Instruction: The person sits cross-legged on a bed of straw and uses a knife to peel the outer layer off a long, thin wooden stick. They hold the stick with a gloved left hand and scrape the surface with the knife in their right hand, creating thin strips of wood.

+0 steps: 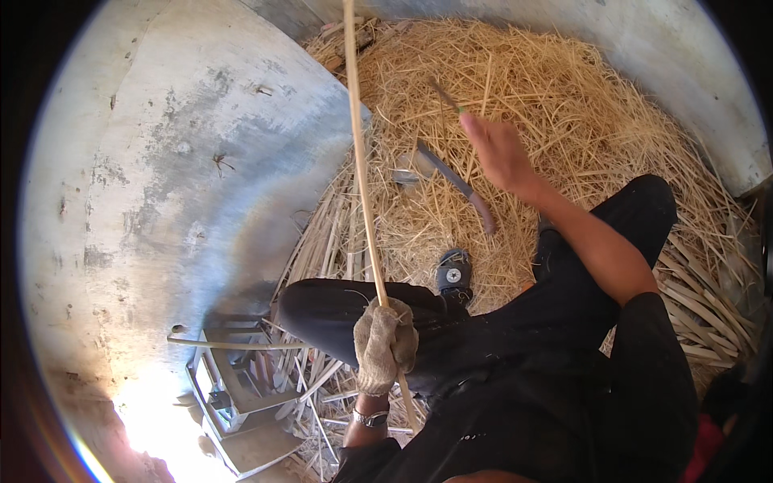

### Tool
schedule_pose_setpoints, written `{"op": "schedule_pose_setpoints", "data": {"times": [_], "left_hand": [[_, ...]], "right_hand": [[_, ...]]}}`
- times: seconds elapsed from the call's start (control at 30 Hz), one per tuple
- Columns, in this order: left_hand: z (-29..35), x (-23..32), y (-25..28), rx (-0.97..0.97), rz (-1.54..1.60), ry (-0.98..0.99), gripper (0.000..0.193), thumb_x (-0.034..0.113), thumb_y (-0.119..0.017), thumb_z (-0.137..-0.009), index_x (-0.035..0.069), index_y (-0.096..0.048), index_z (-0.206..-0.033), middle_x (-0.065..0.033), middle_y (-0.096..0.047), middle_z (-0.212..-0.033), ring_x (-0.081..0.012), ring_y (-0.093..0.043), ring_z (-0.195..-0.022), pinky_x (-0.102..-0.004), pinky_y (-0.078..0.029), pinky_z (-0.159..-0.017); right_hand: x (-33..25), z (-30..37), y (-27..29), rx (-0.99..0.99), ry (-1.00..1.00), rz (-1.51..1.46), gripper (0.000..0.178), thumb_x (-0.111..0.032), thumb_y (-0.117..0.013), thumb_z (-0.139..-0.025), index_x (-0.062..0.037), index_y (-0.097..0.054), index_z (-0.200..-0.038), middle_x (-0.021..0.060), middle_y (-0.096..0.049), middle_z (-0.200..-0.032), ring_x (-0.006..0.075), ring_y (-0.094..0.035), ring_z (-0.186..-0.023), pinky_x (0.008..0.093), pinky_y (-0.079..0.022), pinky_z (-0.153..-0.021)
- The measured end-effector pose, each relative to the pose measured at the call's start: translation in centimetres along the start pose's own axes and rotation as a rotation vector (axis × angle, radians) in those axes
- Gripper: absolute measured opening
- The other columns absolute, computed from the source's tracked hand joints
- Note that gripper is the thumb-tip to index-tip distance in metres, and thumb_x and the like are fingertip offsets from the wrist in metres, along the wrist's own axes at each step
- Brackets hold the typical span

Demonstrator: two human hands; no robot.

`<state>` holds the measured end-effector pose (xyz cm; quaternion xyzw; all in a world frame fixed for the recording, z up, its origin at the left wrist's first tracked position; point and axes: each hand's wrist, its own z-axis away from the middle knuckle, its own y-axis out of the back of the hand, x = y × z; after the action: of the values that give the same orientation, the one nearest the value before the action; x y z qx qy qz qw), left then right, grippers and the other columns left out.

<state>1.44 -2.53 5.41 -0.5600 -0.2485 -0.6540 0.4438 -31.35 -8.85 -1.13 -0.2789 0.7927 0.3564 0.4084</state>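
Note:
My left hand (385, 342), in a knitted work glove, is closed around a long, thin, pale strip (360, 161) that looks like split bamboo or cane. The strip rises from beside my lap past the top of the view. Bare and up to the right, my right hand (501, 157) is closed on a small knife (445, 97). Its dark, narrow blade points up and left, with a bit of green at the handle, apart from the strip. Below it a bigger knife (445, 169) with a dark blade and brown handle lies on the shavings.
Straw-like shavings (564, 88) cover the floor between pale, stained walls (161, 161). Split strips (700, 314) lie to the right, others to the left. A wooden frame (233, 394) stands lower left beside a bright opening. My shoe (455, 270) rests near the bigger knife.

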Motion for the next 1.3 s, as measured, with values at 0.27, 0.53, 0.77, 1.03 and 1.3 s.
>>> {"op": "schedule_pose_setpoints", "data": {"times": [0.27, 0.53, 0.77, 1.03, 1.3], "left_hand": [[0.2, -1.1, -0.2, -0.093, 0.092, 0.083, 0.043, 0.044, -0.047, -0.105, 0.003, -0.050, -0.089, -0.0007, -0.040, -0.049, -0.0099, -0.034, -0.034, -0.0247, -0.028, -0.032], [1.4, -1.5, -1.5, -0.107, 0.118, 0.185, 0.043, 0.042, -0.043, -0.106, 0.006, -0.046, -0.082, -0.0006, -0.038, -0.047, -0.0095, -0.033, -0.032, -0.0249, -0.028, -0.031], [1.2, -4.2, -0.8, -0.053, 0.146, 0.202, 0.036, 0.036, -0.048, -0.105, 0.006, -0.051, -0.086, 0.0010, -0.045, -0.055, -0.0091, -0.042, -0.040, -0.0237, -0.033, -0.036], [1.7, -1.0, -0.2, -0.277, -0.170, 0.242, 0.039, 0.035, -0.063, -0.097, -0.003, -0.059, -0.089, -0.0021, -0.053, -0.057, -0.0078, -0.044, -0.043, -0.0235, -0.034, -0.040], [0.1, 1.2, -2.6, -0.090, -0.178, 0.089, 0.035, 0.029, -0.063, -0.097, -0.006, -0.059, -0.098, -0.0039, -0.055, -0.059, -0.0103, -0.049, -0.046, -0.0244, -0.040, -0.043]], "right_hand": [[-5.6, 5.6, -2.9, -0.284, 0.671, 0.032, 0.052, -0.057, -0.053, -0.097, -0.0107, -0.055, -0.074, 0.0022, -0.050, -0.052, 0.0206, -0.051, -0.039, 0.0371, -0.038, -0.037], [-3.2, 1.7, -2.1, -0.097, 0.273, 0.313, 0.059, -0.062, -0.048, -0.098, -0.0102, -0.058, -0.072, 0.0022, -0.049, -0.047, 0.0189, -0.048, -0.035, 0.0348, -0.037, -0.034], [2.2, -2.8, 1.5, 0.129, 0.281, 0.595, 0.056, -0.054, -0.040, -0.103, -0.0064, -0.068, -0.090, -0.0041, -0.040, -0.044, 0.0118, -0.037, -0.034, 0.0279, -0.031, -0.031], [2.0, -5.8, 8.9, 0.362, -0.160, 0.284, 0.064, -0.060, -0.028, -0.104, -0.0132, -0.058, -0.074, -0.0076, -0.032, -0.046, 0.0073, -0.026, -0.037, 0.0255, -0.024, -0.033], [-5.9, -2.4, 5.4, -0.029, -0.176, -0.591, 0.057, -0.060, -0.040, -0.101, -0.0097, -0.060, -0.084, -0.0078, -0.035, -0.050, 0.0029, -0.030, -0.038, 0.0201, -0.026, -0.035]]}}
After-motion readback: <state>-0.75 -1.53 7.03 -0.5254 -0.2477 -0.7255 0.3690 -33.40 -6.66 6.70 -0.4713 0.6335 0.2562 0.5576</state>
